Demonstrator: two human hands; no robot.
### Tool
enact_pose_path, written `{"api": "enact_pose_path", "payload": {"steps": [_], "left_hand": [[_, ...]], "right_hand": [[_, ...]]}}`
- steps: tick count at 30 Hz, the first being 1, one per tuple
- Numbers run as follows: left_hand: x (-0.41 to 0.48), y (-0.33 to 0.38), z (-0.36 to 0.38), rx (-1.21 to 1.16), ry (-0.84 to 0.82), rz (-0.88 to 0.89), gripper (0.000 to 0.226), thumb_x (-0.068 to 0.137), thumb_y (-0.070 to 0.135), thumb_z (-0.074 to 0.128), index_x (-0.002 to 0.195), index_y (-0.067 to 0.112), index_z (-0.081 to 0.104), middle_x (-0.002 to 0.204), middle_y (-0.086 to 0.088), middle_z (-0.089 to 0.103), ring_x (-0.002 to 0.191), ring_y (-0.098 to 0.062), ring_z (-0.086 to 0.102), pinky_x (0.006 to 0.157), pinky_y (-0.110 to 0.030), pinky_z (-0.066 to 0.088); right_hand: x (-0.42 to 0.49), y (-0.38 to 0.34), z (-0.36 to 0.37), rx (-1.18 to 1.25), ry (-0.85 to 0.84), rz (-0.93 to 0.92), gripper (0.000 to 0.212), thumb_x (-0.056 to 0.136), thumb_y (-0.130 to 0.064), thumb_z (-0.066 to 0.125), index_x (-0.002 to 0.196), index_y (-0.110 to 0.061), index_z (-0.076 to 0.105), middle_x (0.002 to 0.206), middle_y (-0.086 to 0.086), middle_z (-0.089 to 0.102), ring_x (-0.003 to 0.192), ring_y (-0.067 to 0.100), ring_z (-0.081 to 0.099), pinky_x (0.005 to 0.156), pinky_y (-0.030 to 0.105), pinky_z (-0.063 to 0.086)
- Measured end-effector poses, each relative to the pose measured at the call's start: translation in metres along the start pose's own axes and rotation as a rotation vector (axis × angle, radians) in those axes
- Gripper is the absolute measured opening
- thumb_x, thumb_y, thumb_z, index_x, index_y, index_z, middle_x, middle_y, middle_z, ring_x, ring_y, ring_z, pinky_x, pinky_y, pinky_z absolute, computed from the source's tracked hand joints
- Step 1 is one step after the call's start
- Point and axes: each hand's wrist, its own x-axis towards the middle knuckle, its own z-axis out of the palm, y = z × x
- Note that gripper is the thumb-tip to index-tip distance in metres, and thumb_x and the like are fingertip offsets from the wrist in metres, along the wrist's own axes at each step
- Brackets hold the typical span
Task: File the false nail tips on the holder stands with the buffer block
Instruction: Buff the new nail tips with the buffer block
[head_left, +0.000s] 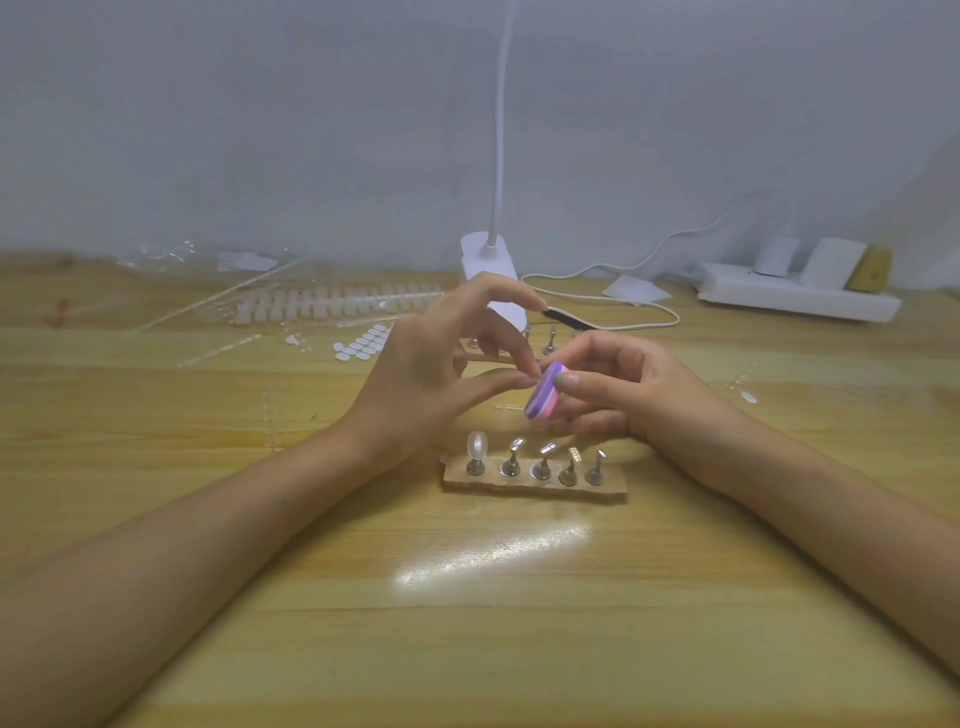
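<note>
A wooden holder strip (535, 486) lies on the table (467, 623), and everything else is placed from it. Five metal stands (540, 465) sit in a row in the strip. Only the leftmost carries a pale false nail tip (477, 445); the other four show bare angled heads.

Just above and behind the strip, the right hand (639, 389) has its grip closed round the buffer block (543, 397) (purple and pink stripes), thumb on the near face, fingers curled under. The block is tilted and held off the table. The left hand (431, 369) hovers up-left of the strip with its grip narrow. Its thumb and a fingertip meet at the block's upper edge, but I cannot tell whether they pinch anything there.

Behind the strip, partly hidden by the hands, is a second holder (488, 356) with more stands. Far behind it and to the left, a clear tray (332, 304) holds rows of whitish nail tips. A power strip (795, 296) lies far behind to the right.
</note>
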Motion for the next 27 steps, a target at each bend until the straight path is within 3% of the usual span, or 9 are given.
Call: {"api": "enact_pose_path", "payload": {"steps": [4,8,11,18,22,27], "left_hand": [[0.0012,-0.0013,0.0023,-0.081,0.021,-0.056,0.04,0.079,0.016,0.082,0.11,0.019,0.057,0.078,0.008,0.074,0.075,-0.02,0.06,0.054,-0.022,0.039],[0.0011,-0.0038,0.0052,-0.189,0.061,-0.157,0.047,0.076,0.016,0.083,0.114,0.022,0.055,0.076,0.006,0.074,0.078,-0.024,0.063,0.056,-0.014,0.039],[0.0012,-0.0057,0.0037,-0.219,0.024,-0.184,0.048,0.075,0.017,0.083,0.114,0.022,0.055,0.075,0.005,0.073,0.073,-0.017,0.06,0.056,-0.014,0.039],[0.0004,-0.0048,0.0007,-0.158,-0.036,-0.147,0.042,0.077,0.017,0.08,0.109,0.025,0.053,0.077,0.007,0.071,0.069,-0.014,0.051,0.056,-0.022,0.038],[-0.0001,-0.004,0.0,-0.133,-0.045,-0.088,0.038,0.079,0.015,0.079,0.106,0.025,0.054,0.079,0.008,0.071,0.058,-0.014,0.04,0.055,-0.02,0.034],[-0.0015,-0.0036,0.0035,-0.122,-0.034,-0.094,0.036,0.08,0.012,0.078,0.104,0.022,0.053,0.08,0.009,0.072,0.052,-0.013,0.031,0.053,-0.017,0.03]], "right_hand": [[0.0,0.0003,-0.0011,0.021,-0.019,-0.002,0.02,0.087,-0.025,0.071,0.103,-0.014,0.07,0.103,0.011,0.076,0.097,0.031,0.074,0.079,0.031,0.06],[0.0001,0.0018,-0.0012,0.014,-0.03,-0.023,0.019,0.088,-0.024,0.07,0.105,-0.015,0.07,0.104,0.008,0.075,0.1,0.029,0.073,0.084,0.036,0.06],[0.0004,0.0027,-0.0002,-0.033,-0.033,-0.028,0.018,0.088,-0.024,0.071,0.104,-0.016,0.071,0.104,0.006,0.075,0.098,0.025,0.073,0.084,0.036,0.06],[-0.001,0.0021,0.0001,-0.041,-0.028,-0.027,0.019,0.087,-0.02,0.074,0.103,-0.01,0.07,0.105,0.009,0.075,0.097,0.029,0.074,0.083,0.037,0.061],[0.0006,0.0009,-0.0015,0.125,0.115,-0.021,0.023,0.078,-0.019,0.074,0.098,-0.008,0.069,0.1,0.017,0.075,0.089,0.029,0.074,0.075,0.033,0.061],[-0.0005,0.0033,0.0006,0.043,0.074,-0.029,0.024,0.08,-0.018,0.076,0.098,-0.006,0.067,0.103,0.015,0.074,0.094,0.033,0.074,0.081,0.038,0.061]]}}
